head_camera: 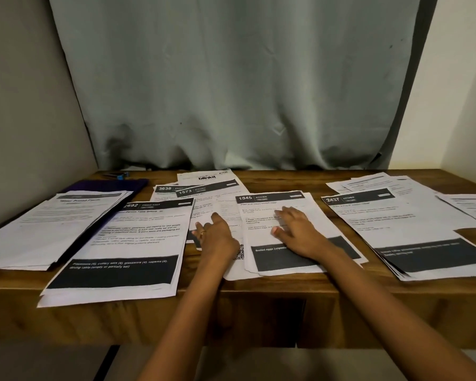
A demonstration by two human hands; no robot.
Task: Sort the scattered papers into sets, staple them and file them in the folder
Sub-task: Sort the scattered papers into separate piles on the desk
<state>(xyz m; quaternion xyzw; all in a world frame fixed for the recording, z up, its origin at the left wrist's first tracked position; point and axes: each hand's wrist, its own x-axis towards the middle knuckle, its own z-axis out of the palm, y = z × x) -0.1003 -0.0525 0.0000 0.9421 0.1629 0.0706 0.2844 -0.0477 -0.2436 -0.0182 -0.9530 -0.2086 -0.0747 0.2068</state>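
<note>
Printed sheets lie spread over the wooden table [286,287]. My right hand [297,232] rests flat, fingers spread, on the stack headed 1345 [300,262]. My left hand [215,233], a ring on one finger, lies with straight fingers on loose sheets [226,207] in the middle. To the left sits the stack headed 2692 [121,251], to the right the stack headed 2437 [412,232]. A purple folder [110,185] lies at the back left, partly under a white stack [44,229]. A blue stapler [118,176] sits behind it.
Sheets headed 3638 [164,189] and 1573 [201,192] and a blinkit sheet [206,177] lie at the back centre. More papers [382,182] fan out at the back right. A grey curtain [231,92] hangs behind the table. Walls close in on both sides.
</note>
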